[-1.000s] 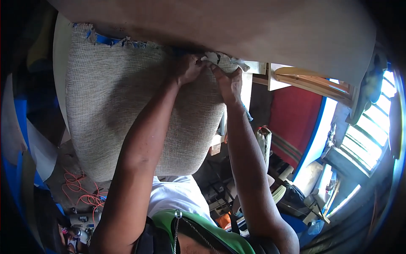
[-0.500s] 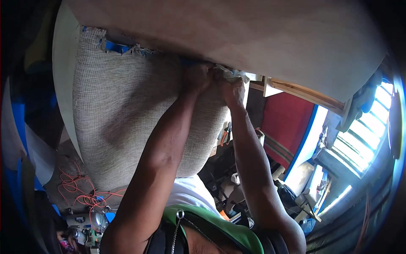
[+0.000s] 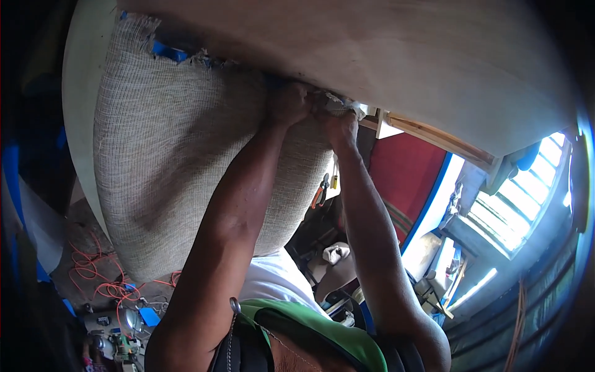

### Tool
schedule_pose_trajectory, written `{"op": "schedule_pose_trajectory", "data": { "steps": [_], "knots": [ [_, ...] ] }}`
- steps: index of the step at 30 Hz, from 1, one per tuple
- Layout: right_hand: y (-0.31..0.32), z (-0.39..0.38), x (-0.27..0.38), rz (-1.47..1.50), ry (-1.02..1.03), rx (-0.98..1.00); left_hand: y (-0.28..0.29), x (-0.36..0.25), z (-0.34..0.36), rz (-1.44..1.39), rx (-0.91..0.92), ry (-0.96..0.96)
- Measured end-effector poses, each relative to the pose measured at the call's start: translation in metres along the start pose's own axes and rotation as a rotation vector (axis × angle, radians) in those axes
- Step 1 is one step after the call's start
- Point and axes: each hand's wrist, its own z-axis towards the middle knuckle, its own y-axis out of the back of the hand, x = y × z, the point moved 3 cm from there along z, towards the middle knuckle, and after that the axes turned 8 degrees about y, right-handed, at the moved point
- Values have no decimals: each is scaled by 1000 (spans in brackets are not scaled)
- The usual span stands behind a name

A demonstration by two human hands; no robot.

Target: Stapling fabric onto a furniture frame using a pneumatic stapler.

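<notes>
A padded piece covered in coarse grey woven fabric (image 3: 167, 155) fills the left and centre of the head view, under a pale wooden board (image 3: 396, 56). My left hand (image 3: 286, 102) and my right hand (image 3: 334, 115) sit side by side at the fabric's upper edge, where it meets the board. Both hands pinch and pull that frayed fabric edge (image 3: 339, 105). A strip of blue material (image 3: 167, 51) shows along the same edge, further left.
Orange cable (image 3: 99, 273) lies tangled on the floor at lower left among small tools. Pliers with orange handles (image 3: 321, 189) hang behind the cushion. A red panel (image 3: 406, 180) and a bright slatted window (image 3: 527, 198) stand to the right.
The padded piece and board have shifted nearer and lower in view. Both hands stay gripped on the fabric edge and have slid slightly right along it.
</notes>
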Motion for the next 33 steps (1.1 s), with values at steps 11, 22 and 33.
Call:
{"op": "schedule_pose_trajectory", "data": {
  "steps": [11, 22, 33],
  "knots": [
    [-12, -1, -18, -97, -97, -118, 15, -29, -88, 50, -575, -471],
    [-22, 33, -45, -159, -33, 52, -29, -32, -119, 337, -313, -366],
    [-29, 32, -49, 315, -96, 19, -23, -40, -121, 364, -247, -274]
  ]
}}
